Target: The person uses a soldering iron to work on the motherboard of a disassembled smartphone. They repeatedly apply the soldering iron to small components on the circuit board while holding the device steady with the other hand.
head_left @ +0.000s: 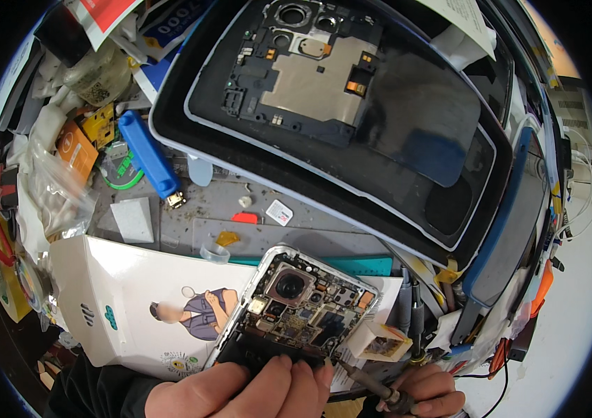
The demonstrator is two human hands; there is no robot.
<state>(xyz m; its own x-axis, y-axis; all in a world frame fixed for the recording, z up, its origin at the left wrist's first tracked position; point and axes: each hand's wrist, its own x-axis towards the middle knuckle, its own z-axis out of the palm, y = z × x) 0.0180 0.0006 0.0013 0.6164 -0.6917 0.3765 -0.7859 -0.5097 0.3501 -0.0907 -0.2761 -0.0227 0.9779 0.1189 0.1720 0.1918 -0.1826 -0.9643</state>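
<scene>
An opened phone (299, 306), camera modules and circuit board exposed, lies tilted on a white illustrated card folder (128, 279) at the lower middle. My left hand (240, 390) has curled fingers pressing on the phone's dark lower part. My right hand (432, 393) grips a slim metal-tipped tool like a soldering iron (372, 380), its tip at the phone's lower right edge near my left fingertips. Whether the tip touches is unclear. A small open box (379, 341) sits right of the phone.
Above, a black tray (177, 150) holds a removed phone back cover (421, 139) and a mid-frame plate (310, 87). A blue-handled tool (148, 152), small parts and bags crowd the left. Screwdrivers (418, 313), cables and a long blue-grey object (501, 230) are at the right.
</scene>
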